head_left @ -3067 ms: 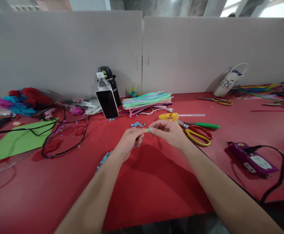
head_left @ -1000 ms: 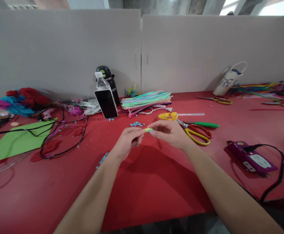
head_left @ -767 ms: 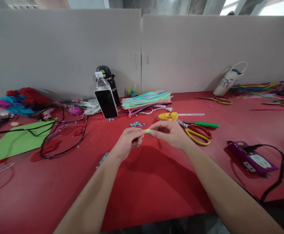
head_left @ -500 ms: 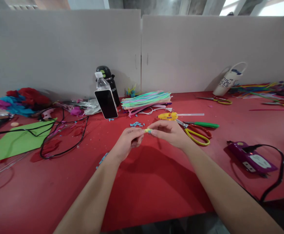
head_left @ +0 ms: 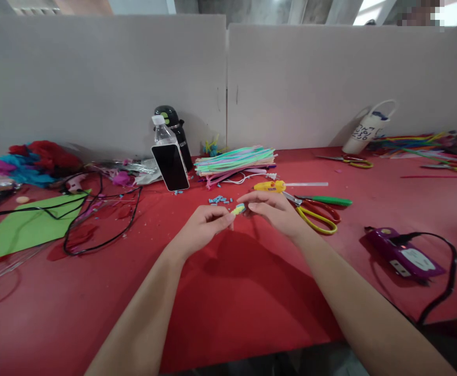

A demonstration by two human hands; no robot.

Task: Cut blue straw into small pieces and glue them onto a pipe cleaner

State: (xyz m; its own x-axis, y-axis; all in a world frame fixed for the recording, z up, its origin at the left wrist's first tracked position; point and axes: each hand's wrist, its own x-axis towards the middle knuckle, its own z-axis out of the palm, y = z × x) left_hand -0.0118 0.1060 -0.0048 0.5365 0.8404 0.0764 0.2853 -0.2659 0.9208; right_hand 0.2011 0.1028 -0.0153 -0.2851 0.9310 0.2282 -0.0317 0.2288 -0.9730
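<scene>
Between the thumb and fingers of my left hand (head_left: 207,227) is a small yellow and light-blue piece (head_left: 238,209), its blue end pointing right. My right hand (head_left: 277,213) hovers just beside that blue end, thumb and index finger parted; whether a fingertip brushes the piece is hard to tell. Beyond the hands lies a little heap of short blue bits (head_left: 219,200) on the red tabletop (head_left: 252,318). A yellow glue gun (head_left: 269,186) with a clear stick rests behind my right hand, near yellow-handled scissors (head_left: 317,222) and a green-handled tool (head_left: 326,200).
A bundle of pastel pipe cleaners (head_left: 236,163) lies at the back. A phone (head_left: 171,166) leans on a clear bottle (head_left: 163,133) beside a black flask (head_left: 183,141). To the right sits a purple power strip (head_left: 404,256); leftward are a black cable (head_left: 68,237) and green paper (head_left: 28,224).
My right thumb and index finger have come away from the small piece and opened. The left hand still pinches it, now tilted with its blue end raised.
</scene>
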